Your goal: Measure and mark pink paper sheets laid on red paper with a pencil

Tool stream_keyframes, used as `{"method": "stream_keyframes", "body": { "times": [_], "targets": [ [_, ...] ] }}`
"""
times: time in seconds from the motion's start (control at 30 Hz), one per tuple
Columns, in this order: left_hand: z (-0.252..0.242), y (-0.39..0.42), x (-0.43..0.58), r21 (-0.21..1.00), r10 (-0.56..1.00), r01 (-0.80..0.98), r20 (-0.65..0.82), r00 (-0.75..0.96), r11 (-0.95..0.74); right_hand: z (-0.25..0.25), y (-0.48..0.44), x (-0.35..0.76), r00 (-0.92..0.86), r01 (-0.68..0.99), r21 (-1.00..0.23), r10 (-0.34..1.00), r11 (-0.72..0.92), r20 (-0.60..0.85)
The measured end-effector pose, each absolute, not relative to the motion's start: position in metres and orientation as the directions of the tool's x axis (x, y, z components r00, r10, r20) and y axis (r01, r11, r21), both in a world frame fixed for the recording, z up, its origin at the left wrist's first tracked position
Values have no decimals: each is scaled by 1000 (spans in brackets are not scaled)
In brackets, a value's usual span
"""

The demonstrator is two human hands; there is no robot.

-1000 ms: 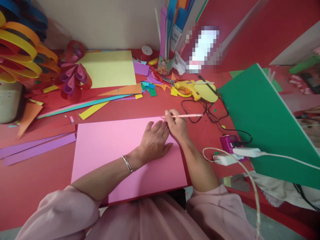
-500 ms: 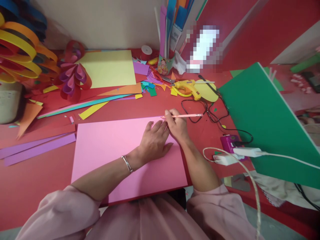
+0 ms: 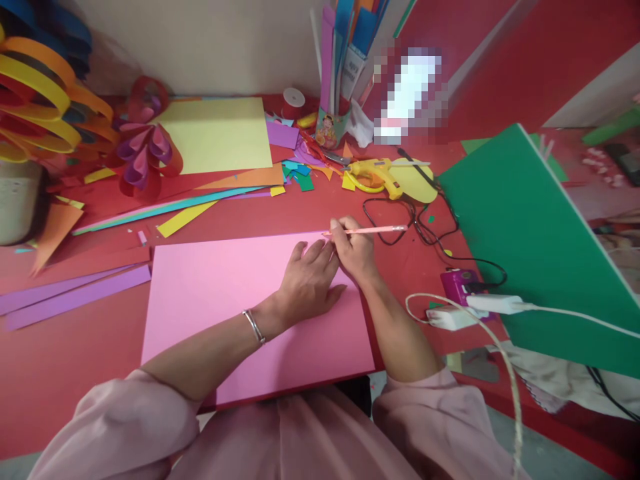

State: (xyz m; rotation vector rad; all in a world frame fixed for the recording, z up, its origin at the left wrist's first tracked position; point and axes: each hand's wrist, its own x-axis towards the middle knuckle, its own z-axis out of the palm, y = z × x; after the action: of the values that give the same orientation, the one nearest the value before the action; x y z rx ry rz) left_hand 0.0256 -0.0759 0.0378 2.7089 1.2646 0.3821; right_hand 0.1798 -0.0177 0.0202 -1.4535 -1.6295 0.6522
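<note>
Pencil (image 3: 377, 230) in right hand (image 3: 356, 252); left hand (image 3: 310, 283) on pink sheet (image 3: 210, 290)

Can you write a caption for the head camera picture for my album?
Pencil in the right hand, near the far edge of a pink sheet, left hand resting on it.

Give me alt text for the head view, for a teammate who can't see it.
A person's right hand holds a pencil near the far edge of a pink sheet, with the left hand resting on the sheet. Beyond them on the red table lie a yellow glue gun and paper scraps; a green board is at the right.
</note>
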Motion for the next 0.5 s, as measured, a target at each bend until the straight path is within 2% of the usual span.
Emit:
{"method": "stream_keyframes", "body": {
  "times": [0.5],
  "targets": [
    [37, -76, 25, 219, 768, 737, 161, 619, -640, 23, -18, 180, 22, 536, -825, 974, 179, 225]
  ]
}}
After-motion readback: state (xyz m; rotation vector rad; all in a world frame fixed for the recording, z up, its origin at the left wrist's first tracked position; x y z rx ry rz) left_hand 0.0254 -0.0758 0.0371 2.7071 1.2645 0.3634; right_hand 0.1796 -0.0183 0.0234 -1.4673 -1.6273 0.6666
